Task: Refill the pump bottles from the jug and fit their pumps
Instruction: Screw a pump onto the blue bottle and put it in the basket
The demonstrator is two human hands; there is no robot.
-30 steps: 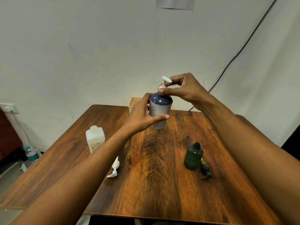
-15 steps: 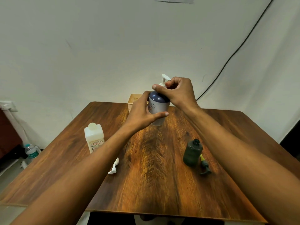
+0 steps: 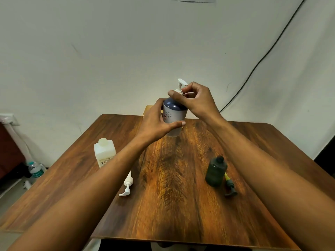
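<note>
Single head-worn wide-angle view, no second view to overlap. It looks forward and down from above the near edge of the wooden table (image 3: 181, 205), facing the white wall (image 3: 126, 51) behind the far edge. Both forearms enter from the bottom corners and meet near frame centre. Whole tabletop fits in frame; floor visible at the left edge. Straight lines bow toward the borders.
</note>
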